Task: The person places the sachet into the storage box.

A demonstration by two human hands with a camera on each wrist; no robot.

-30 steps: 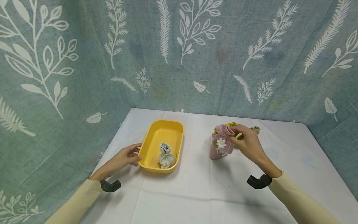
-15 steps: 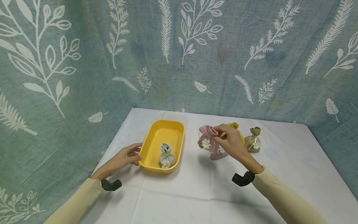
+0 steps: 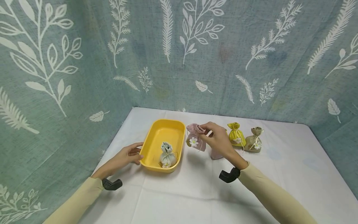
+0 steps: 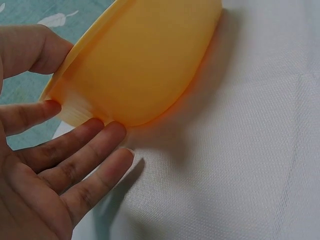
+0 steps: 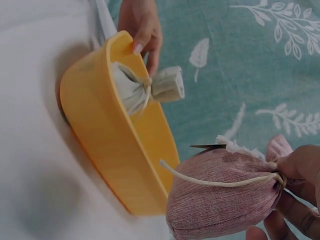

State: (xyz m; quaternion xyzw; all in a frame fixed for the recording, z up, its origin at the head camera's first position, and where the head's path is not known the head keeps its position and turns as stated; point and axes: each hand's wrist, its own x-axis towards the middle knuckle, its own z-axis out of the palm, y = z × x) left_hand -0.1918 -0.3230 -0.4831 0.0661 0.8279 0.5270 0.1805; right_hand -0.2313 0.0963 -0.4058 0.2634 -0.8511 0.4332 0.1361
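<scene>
Pink woven cloth, gathered at the neck, forms the small plump pouch [image 3: 196, 137] held off the white tablecloth [image 3: 179, 199], just beside the yellow plastic tray [image 3: 159, 140] on its right. It bears a white daisy [image 3: 193, 142] and a loose cream cord [image 5: 215, 183]. The right hand [image 3: 216, 140] pinches its neck between thumb and fingers. Its long axis is near upright, mouth up, the base tilted slightly toward the right.

The tray's raised wall stands between this pouch and a pale grey-green cloth pouch [image 3: 167, 157] inside, at the near end. The left hand [image 3: 126, 158] grips the tray's left rim, thumb over it, the other fingers spread along the outer wall.

Right of the tray, a second pink pouch [image 3: 216, 154] is mostly hidden behind the right hand; farther right stand a bright yellow pouch [image 3: 237, 138] and an olive-brown one [image 3: 253, 143], side by side.
</scene>
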